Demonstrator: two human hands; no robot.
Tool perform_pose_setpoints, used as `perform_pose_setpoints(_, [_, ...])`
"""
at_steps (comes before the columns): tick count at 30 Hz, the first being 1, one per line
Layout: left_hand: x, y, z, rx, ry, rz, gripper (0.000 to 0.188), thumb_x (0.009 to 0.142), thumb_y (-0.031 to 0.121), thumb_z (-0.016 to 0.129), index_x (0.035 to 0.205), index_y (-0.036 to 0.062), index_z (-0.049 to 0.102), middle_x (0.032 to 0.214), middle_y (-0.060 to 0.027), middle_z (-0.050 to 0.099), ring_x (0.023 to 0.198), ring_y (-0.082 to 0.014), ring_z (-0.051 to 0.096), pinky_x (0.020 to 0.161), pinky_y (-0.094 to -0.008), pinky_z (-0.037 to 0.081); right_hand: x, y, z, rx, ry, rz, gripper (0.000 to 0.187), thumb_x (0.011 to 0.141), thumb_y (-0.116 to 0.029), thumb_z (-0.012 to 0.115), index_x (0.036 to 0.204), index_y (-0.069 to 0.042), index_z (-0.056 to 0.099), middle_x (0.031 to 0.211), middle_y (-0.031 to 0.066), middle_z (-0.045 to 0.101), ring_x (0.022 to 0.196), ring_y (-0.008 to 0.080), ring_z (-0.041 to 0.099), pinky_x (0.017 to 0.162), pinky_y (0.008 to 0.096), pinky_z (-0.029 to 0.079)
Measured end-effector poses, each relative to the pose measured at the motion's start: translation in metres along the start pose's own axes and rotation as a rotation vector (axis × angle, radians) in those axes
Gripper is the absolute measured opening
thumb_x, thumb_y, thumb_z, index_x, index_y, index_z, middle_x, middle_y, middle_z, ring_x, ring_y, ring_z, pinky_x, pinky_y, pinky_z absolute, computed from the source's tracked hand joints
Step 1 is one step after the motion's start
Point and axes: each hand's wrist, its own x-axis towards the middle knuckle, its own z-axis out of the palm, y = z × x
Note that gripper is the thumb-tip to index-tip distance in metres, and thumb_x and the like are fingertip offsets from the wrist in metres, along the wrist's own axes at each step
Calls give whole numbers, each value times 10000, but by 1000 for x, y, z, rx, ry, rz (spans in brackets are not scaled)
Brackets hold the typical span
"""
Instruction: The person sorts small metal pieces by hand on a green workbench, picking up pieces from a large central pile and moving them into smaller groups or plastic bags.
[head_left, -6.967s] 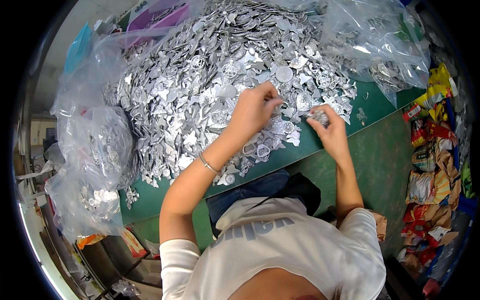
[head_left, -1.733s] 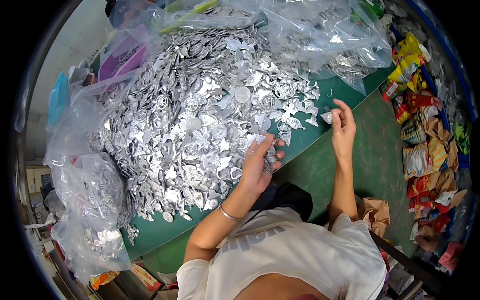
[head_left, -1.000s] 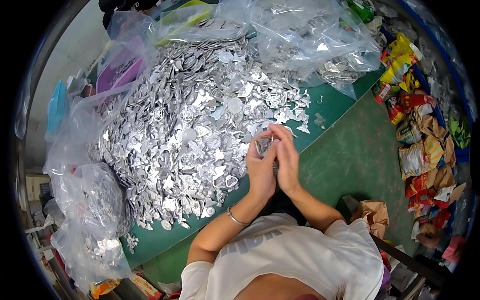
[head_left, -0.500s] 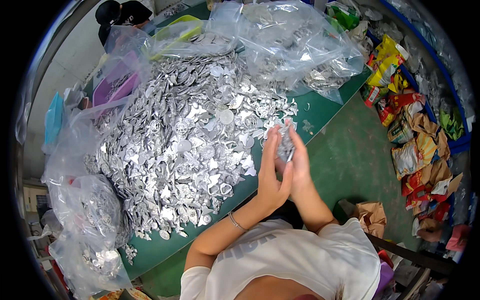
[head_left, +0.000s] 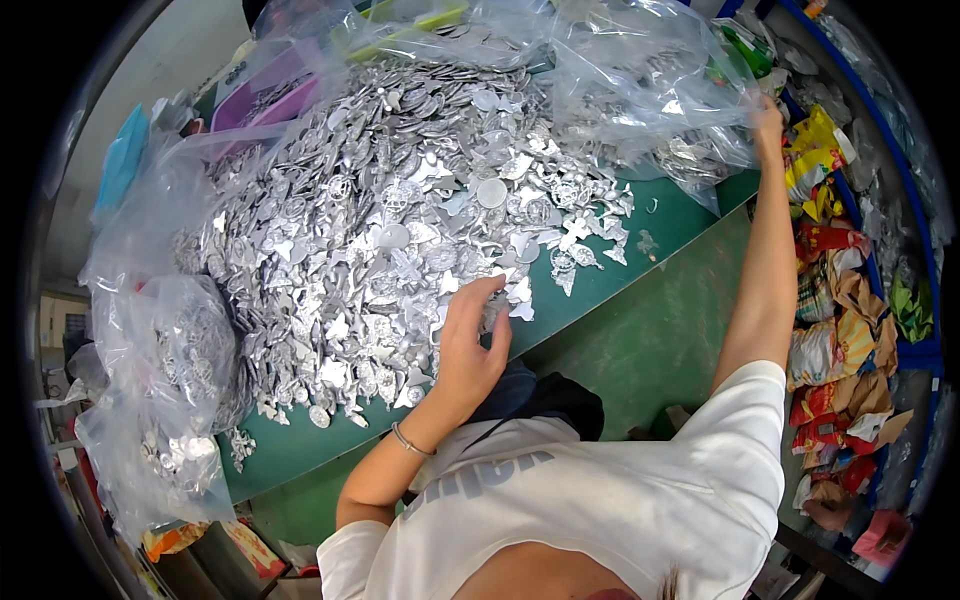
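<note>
My left hand (head_left: 468,345) rests at the near right edge of a wide heap of flat silver metal pieces (head_left: 370,240). Its thumb and forefinger are apart, with grey pieces showing in the gap between them. My right arm stretches far out to the right. There, my right hand (head_left: 767,118) is closed at the edge of a large clear plastic bag (head_left: 640,70), its fingertips partly hidden by the film. More silver pieces (head_left: 700,158) lie inside that bag.
The heap covers a green table (head_left: 590,285). Another clear bag of pieces (head_left: 195,350) sits at the left. A purple bin (head_left: 265,90) and a yellow-green bin (head_left: 405,35) stand behind. Colourful crumpled packets (head_left: 835,270) line the right side.
My hands, together around a bunch of silver pieces before, have parted. The left moved down-left to the heap; the right reached up-right to the clear bag. The whole view has shifted.
</note>
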Motion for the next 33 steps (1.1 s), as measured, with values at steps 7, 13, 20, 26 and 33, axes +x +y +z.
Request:
perform_pose_setpoints(7, [-14,-10,-17,122,57,-14,285,771,-78,567,1044,0,584,1031,-164,583,949,-301,577,831,-343,452,-40,-36,-4,-424,-17,-208,332,816,-227,581,1017,37,585,1001,211,618,956,354,584,813,403,439])
perform_pose_setpoints(13, [-13,-16,-13,80,19,-1,254,761,-79,575,1003,-9,597,1020,-163,577,948,-314,566,829,-358,448,-236,-117,13,-190,-150,-260,191,816,-191,629,885,-23,571,869,124,565,865,282,500,793,390,381])
perform_pose_setpoints(20, [-15,-13,-18,177,38,30,246,752,-92,570,982,-11,601,1021,-153,573,960,-308,560,850,-357,439,-291,-144,75,-456,-293,-347,431,702,-317,739,926,7,567,1027,129,533,964,294,457,801,415,332])
perform_pose_setpoints(26, [-19,-24,-27,191,64,-3,249,747,-67,584,982,13,589,1002,-128,554,959,-321,540,963,-481,363,-295,-142,82,-71,-202,-266,380,657,-139,771,917,-27,518,915,103,544,924,289,470,816,400,313])
perform_pose_setpoints(33, [-26,-30,-34,222,83,-29,236,759,-67,581,982,12,593,1006,-125,558,969,-310,550,993,-487,341,-302,-136,86,95,-222,-337,232,822,-74,638,1019,4,543,833,121,567,737,248,527,681,349,426])
